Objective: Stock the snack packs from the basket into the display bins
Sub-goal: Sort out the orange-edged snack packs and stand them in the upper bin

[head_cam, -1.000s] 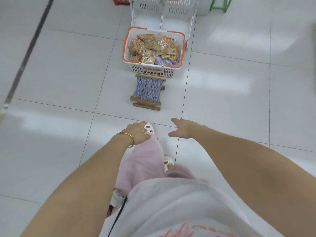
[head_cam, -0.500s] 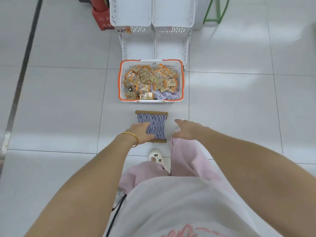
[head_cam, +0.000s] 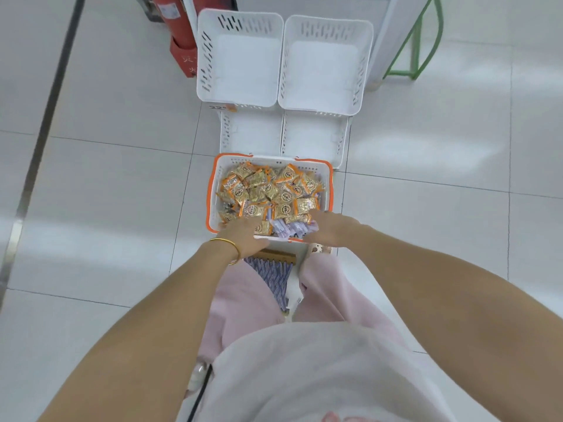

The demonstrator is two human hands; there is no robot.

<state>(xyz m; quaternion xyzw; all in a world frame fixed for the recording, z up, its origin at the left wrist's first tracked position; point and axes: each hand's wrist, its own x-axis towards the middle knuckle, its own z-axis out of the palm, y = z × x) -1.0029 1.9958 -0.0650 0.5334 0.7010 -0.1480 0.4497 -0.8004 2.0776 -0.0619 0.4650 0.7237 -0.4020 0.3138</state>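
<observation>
A: Your basket (head_cam: 210, 193) is white with an orange rim. Most packs (head_cam: 285, 196) in it are gold with orange edges and a round dark emblem.
B: You also have pale purple packs (head_cam: 292, 230) there. Your bins (head_cam: 240, 56) are plain white, slotted walls and all.
A: The stool (head_cam: 274, 275) you have shows a blue-and-white woven zigzag, with a tan wood bar.
B: Your trousers (head_cam: 329, 293) are pink, your shirt (head_cam: 304, 376) white, your bangle (head_cam: 227, 242) gold, your shoe (head_cam: 318, 248) white with brown spots.
A: Around you: whitish-grey tiles (head_cam: 106, 208), a dark strip (head_cam: 48, 117), a red extinguisher (head_cam: 179, 25), a green frame (head_cam: 426, 41).
</observation>
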